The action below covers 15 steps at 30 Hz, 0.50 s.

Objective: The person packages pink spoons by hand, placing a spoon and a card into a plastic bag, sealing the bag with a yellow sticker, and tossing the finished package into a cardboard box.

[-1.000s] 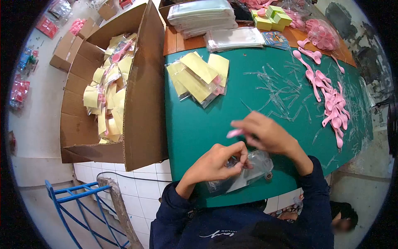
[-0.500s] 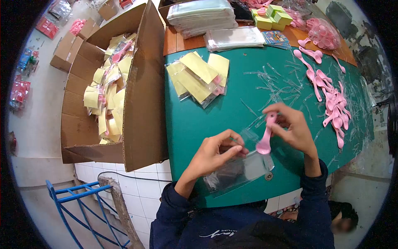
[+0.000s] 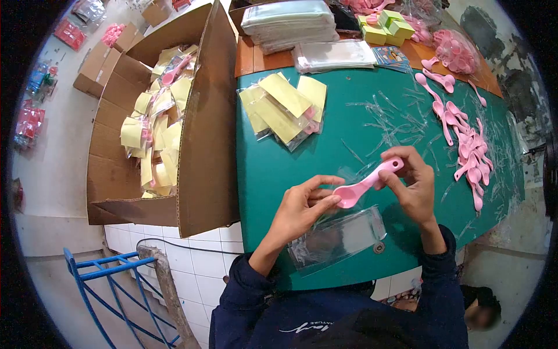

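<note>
A pink spoon (image 3: 367, 185) with a hole in its handle end is held between both hands, tilted up to the right. My left hand (image 3: 305, 203) pinches the edge of its bowl between thumb and fingers. Around the handle, my right hand (image 3: 414, 185) has thumb and fingers closed. Below the spoon a clear plastic bag (image 3: 340, 238) lies flat on the green table (image 3: 279, 180). Several more pink spoons (image 3: 469, 148) are heaped at the right. Thin clear plastic strips (image 3: 401, 125) lie scattered beyond my right hand.
Bags with yellow cards (image 3: 285, 107) are piled at the table's back left. A cardboard box (image 3: 209, 128) of similar bags stands left of the table. Stacks of clear bags (image 3: 288, 23), small green boxes (image 3: 386, 28) and bagged pink spoons (image 3: 456, 51) sit at the back.
The spoon has turned from nearly upright to a slant, its bowl swinging left into my left hand's fingers. My left hand has left the plastic bag's edge.
</note>
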{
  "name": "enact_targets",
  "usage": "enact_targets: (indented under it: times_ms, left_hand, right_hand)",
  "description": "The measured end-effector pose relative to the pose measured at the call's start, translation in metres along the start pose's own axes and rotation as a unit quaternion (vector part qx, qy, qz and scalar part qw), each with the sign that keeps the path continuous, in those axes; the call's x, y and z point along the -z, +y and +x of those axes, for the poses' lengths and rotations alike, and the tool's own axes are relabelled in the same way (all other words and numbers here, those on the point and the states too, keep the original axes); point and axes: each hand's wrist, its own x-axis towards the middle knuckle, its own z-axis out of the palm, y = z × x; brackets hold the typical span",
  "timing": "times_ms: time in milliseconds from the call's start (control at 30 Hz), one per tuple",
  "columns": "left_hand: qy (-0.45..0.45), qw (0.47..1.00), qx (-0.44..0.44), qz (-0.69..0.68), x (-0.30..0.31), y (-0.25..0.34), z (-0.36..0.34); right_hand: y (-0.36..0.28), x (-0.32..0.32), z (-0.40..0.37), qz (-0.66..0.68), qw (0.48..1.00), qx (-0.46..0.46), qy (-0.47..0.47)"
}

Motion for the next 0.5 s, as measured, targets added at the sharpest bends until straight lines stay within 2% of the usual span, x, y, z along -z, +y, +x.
enact_targets:
  times_ms: [100, 200, 233, 333, 367, 433, 467, 500]
  left_hand:
    - [-0.040, 0.999, -0.010, -0.021, -0.001, 0.001, 0.000]
    - [-0.042, 0.999, -0.016, -0.003, -0.003, -0.003, 0.000]
    - [-0.040, 0.998, -0.041, 0.006, -0.004, -0.004, -0.001]
    - [-0.048, 0.997, -0.054, -0.025, -0.007, 0.008, -0.006]
    - [-0.055, 0.996, -0.062, 0.034, -0.005, 0.009, -0.006]
    - [-0.067, 0.984, -0.075, 0.148, 0.000, 0.009, -0.004]
    - [-0.051, 0.989, -0.068, 0.119, 0.000, 0.008, -0.004]
    - [-0.034, 0.994, -0.062, 0.088, -0.003, 0.007, -0.004]
  right_hand:
    - [0.001, -0.002, 0.001, -0.051, 0.997, 0.004, -0.054]
    - [-0.001, -0.004, 0.003, -0.109, 0.981, 0.071, -0.145]
    - [0.000, -0.005, 0.002, -0.109, 0.982, 0.071, -0.136]
    - [-0.005, -0.005, -0.003, 0.071, 0.997, -0.035, -0.021]
    - [0.004, -0.004, -0.003, 0.079, 0.997, 0.002, 0.013]
    - [0.001, -0.005, -0.003, 0.035, 0.999, 0.009, -0.013]
    - [0.000, -0.005, -0.002, 0.014, 0.999, 0.012, -0.026]
    - [-0.004, -0.006, 0.003, -0.043, 0.990, 0.102, -0.087]
